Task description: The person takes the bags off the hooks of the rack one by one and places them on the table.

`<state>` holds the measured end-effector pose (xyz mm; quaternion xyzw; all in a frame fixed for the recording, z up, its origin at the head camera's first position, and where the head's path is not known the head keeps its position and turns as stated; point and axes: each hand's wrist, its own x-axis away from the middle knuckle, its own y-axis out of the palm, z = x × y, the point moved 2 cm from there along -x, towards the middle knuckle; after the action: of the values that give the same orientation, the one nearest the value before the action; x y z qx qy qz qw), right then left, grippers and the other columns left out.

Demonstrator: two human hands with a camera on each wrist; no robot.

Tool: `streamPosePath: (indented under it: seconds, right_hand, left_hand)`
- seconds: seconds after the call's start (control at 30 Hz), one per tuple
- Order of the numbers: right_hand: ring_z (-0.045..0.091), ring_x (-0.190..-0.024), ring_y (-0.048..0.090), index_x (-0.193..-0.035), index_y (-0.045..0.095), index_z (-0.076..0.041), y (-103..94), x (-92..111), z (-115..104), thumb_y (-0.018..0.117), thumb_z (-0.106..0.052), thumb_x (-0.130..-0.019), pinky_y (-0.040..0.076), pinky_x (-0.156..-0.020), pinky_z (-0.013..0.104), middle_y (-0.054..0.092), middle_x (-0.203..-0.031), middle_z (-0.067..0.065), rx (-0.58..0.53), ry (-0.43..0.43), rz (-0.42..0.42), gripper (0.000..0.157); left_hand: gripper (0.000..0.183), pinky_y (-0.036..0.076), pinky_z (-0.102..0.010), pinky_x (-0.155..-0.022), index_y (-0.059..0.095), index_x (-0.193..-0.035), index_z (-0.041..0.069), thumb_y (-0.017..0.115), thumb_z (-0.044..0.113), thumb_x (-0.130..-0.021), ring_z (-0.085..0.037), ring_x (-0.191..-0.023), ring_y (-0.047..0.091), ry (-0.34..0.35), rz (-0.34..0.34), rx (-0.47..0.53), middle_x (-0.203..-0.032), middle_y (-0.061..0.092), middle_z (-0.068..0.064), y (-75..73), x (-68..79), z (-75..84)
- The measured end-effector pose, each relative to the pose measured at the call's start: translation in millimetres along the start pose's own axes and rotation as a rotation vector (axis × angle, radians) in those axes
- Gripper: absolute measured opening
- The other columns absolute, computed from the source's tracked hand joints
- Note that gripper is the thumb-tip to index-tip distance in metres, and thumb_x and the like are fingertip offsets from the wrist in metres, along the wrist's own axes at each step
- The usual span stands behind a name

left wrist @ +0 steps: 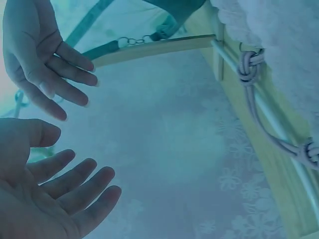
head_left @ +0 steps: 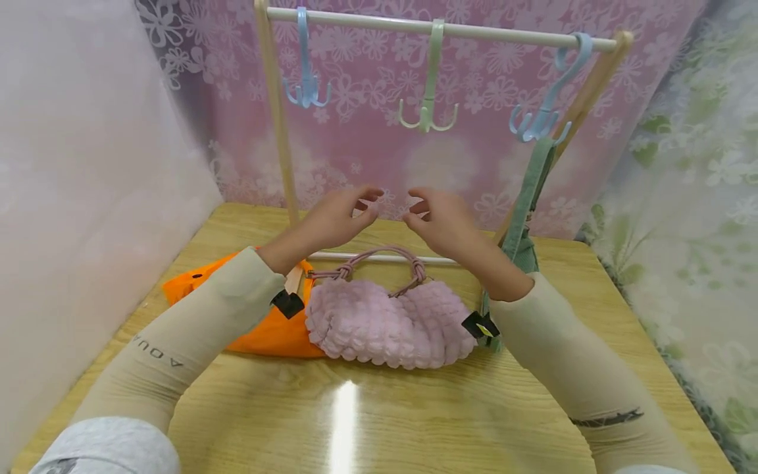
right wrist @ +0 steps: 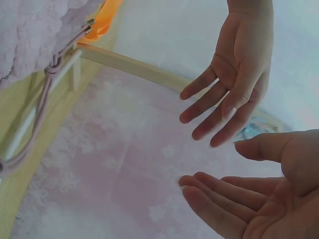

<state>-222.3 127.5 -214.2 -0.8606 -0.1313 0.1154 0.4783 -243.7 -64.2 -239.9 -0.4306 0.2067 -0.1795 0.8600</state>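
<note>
Both hands hover above a pink puffy handbag (head_left: 391,322) with a knotted cord handle (head_left: 387,250). My left hand (head_left: 334,220) is on the left, its fingers relaxed and holding nothing. Facing it across a small gap, my right hand (head_left: 447,224) also has loosely bent fingers and an empty palm. In the left wrist view the left hand (left wrist: 55,194) shows spread fingers; in the right wrist view the right hand (right wrist: 259,189) does too. An orange bag (head_left: 266,329) lies left of the pink one, partly hidden by the left forearm.
A rack with a white rail (head_left: 414,26) stands behind. Blue hooks (head_left: 306,89) and a green hook (head_left: 428,112) hang from it. On the right, a blue hook (head_left: 539,125) carries a green bag (head_left: 521,243) by its strap. The wooden table (head_left: 284,408) lies beneath.
</note>
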Motion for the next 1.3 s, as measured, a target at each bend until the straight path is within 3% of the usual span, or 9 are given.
streamPosePath:
  seconds: [0.17,0.47,0.7,0.87,1.0,1.1,1.23,1.3]
  right_hand:
    - [0.032,-0.113,0.062,-0.147,0.041,-0.005,-17.8,18,2,0.053,-0.022,-0.101,0.052,-0.091,0.046,0.061,-0.129,0.018,-0.069,-0.048,0.094,0.05]
    - [0.032,-0.101,0.067,-0.136,0.056,-0.005,-38.0,38,9,0.055,-0.021,-0.099,0.053,-0.086,0.047,0.068,-0.116,0.016,0.016,-0.132,0.342,0.04]
    - [0.035,-0.097,0.068,-0.13,0.06,-0.001,-54.2,50,16,0.056,-0.019,-0.098,0.053,-0.086,0.048,0.069,-0.112,0.02,0.013,-0.178,0.436,0.037]
    - [0.036,-0.099,0.067,-0.131,0.059,-0.001,-66.7,58,22,0.056,-0.019,-0.098,0.052,-0.086,0.049,0.068,-0.114,0.02,0.019,-0.155,0.467,0.038]
    - [0.037,-0.097,0.067,-0.13,0.06,-0.001,-77.0,62,29,0.056,-0.019,-0.097,0.053,-0.081,0.019,0.068,-0.113,0.021,0.02,-0.159,0.534,0.037]
    - [0.037,-0.096,0.067,-0.129,0.061,-0.002,-84.4,66,37,0.057,-0.02,-0.096,0.039,-0.07,0.001,0.069,-0.112,0.02,0.034,-0.146,0.573,0.037]
    - [0.037,-0.095,0.066,-0.128,0.062,-0.001,-94.3,71,47,0.056,-0.021,-0.096,0.035,-0.067,-0.001,0.069,-0.111,0.02,0.08,-0.107,0.61,0.038]
    - [0.017,-0.091,0.07,-0.127,0.063,-0.002,-99.1,71,53,0.055,-0.023,-0.096,0.035,-0.068,-0.001,0.069,-0.111,0.02,0.101,-0.081,0.632,0.038]
  left_hand:
    - [0.045,0.044,-0.04,-0.102,0.043,-0.145,0.014,0.051,0.024,-0.102,-0.024,-0.123,0.054,0.047,0.079,-0.004,-0.142,0.052,-0.005,-7.0,0.2,17.9]
    - [0.044,0.045,-0.035,-0.101,0.046,-0.142,0.011,0.054,0.02,-0.1,-0.024,-0.12,0.057,0.134,0.184,-0.03,-0.139,0.055,-0.006,-24.5,-7.9,47.3]
    - [0.046,0.045,-0.033,-0.102,0.045,-0.144,0.015,0.055,0.022,-0.1,-0.02,-0.121,0.056,0.195,0.19,-0.074,-0.139,0.054,-0.003,-36.4,-18.3,77.3]
    - [0.048,0.043,-0.029,-0.103,0.041,-0.146,0.015,0.053,0.024,-0.101,-0.018,-0.124,0.054,0.196,0.19,-0.113,-0.143,0.051,-0.002,-40.1,-30.3,91.7]
    - [0.05,0.041,-0.025,-0.104,0.037,-0.149,0.017,0.05,0.028,-0.102,-0.014,-0.128,0.05,0.19,0.189,-0.141,-0.147,0.047,0.001,-42.0,-40.1,101.8]
    - [0.051,0.039,-0.022,-0.104,0.035,-0.15,0.018,0.048,0.03,-0.103,-0.011,-0.13,0.048,0.202,0.197,-0.163,-0.148,0.044,0.004,-43.2,-46.6,110.1]
    - [0.05,0.039,-0.017,-0.099,0.036,-0.149,0.015,0.047,0.031,-0.103,-0.009,-0.122,0.053,0.241,0.237,-0.211,-0.148,0.045,0.004,-45.4,-56.4,121.2]
    - [0.05,0.037,-0.014,-0.099,0.037,-0.148,0.014,0.048,0.03,-0.103,-0.007,-0.123,0.051,0.259,0.265,-0.237,-0.147,0.045,0.004,-46.5,-62.1,125.8]
